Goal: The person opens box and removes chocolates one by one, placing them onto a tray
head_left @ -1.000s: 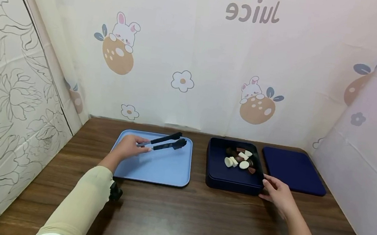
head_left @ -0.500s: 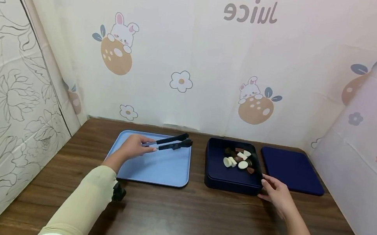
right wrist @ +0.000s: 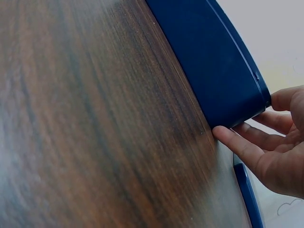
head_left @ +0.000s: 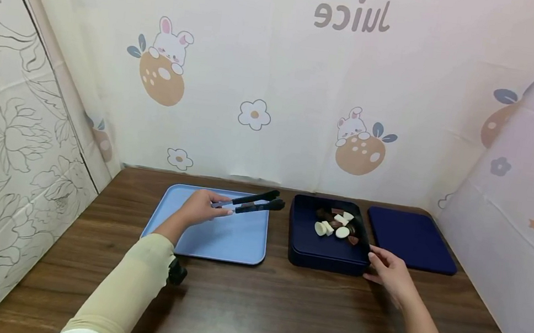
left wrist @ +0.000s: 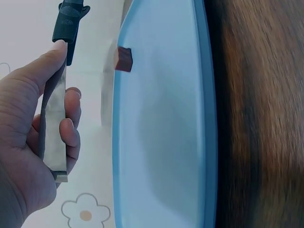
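Head view, left of centre: I see the left hand [head_left: 198, 207] gripping silver-and-black metal tongs [head_left: 257, 207] by their shanks, likely to leave the tips free; at right, the right hand [head_left: 396, 274] rests fingertips against a navy rectangular box [head_left: 327, 264], presumably steadying it.

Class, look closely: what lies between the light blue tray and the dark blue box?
In the head view, only wooden tabletop; the tongs' tips show over its far end.

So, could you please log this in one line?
left hand: holds tongs; right hand: touches box; chocolates: in box; brown piece: on tray
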Available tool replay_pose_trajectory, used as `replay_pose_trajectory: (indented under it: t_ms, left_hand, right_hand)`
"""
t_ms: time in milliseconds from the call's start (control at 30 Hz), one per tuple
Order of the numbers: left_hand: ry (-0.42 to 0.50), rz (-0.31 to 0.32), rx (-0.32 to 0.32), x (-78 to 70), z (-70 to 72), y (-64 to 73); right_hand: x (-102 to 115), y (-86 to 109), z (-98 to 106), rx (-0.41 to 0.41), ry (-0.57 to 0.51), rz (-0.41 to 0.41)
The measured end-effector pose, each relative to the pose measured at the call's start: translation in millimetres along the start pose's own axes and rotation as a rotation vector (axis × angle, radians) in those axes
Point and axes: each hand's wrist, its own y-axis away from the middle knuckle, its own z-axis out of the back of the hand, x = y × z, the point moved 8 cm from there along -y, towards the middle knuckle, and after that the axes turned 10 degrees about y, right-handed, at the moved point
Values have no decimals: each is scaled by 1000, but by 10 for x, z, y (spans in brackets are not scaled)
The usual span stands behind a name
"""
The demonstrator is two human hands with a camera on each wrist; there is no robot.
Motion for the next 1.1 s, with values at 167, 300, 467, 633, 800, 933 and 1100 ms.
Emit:
replay_pose_trajectory:
  t_ms: [167, 300, 467, 633, 800, 933, 1100]
  left_hand:
    - [4, -10, 10, -74, -81, -36]
    - [13, -33, 26, -143, -146, -60]
    - [24, -42, 36, -218, -222, -95]
    - [20, -55, 54, -305, -303, -137]
    - [1, -69, 76, -371, -390, -169]
    - [6, -73, 105, -413, -461, -195]
    - [0, -103, 145, -501, -551, -222]
  right_hand:
    - [7, -2, -1, 1, 3, 2]
    - [6, -6, -2, 2, -2, 0]
    - [3, -12, -5, 2, -4, -5]
    - [9, -10, -7, 3, 1, -8]
    - [8, -9, -7, 9, 2, -13]
    - [7, -9, -5, 10, -2, -14]
    - [12, -8, -2, 3, -1, -5]
